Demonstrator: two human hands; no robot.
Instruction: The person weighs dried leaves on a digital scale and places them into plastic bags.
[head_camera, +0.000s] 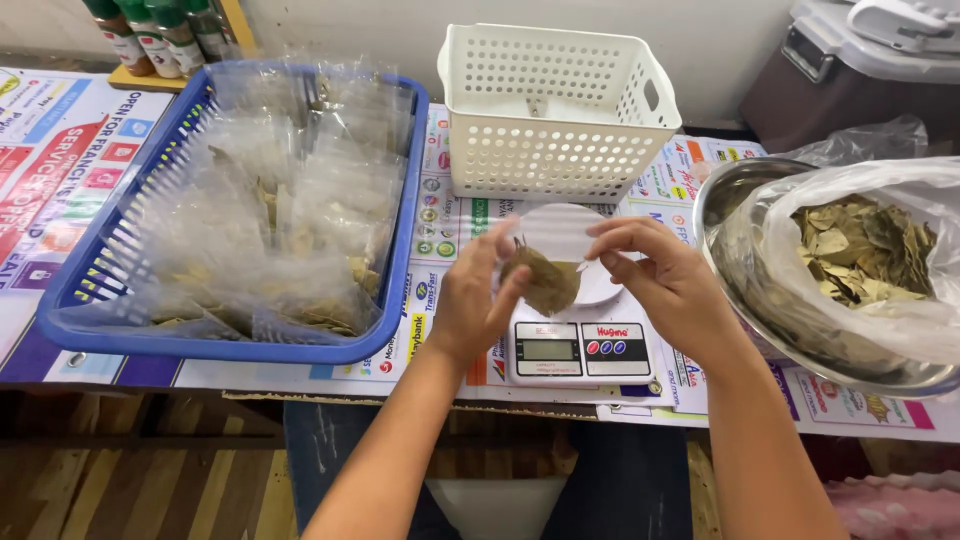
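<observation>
On the table (300, 375), two hands' fingers (505, 262) pinch one leaf pouch (545, 268) over one scale (575, 345), between two baskets.

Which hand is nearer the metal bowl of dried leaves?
Right. The right hand is just beside the metal bowl, near its left rim; the left hand is farther left, over the scale, holding a small bag.

Counts: two hands, left (470, 305) and right (670, 285), sharing one small clear bag of dried leaves (545, 275). One digital scale (575, 345), centre. One blue basket (90, 290) at left, filled packets (280, 200) too many to count. One white basket (555, 110), top centre. One steel bowl (725, 200) at right, one leaf-filled plastic bag (865, 250) inside. Four bottles (150, 35), upper left.
</observation>
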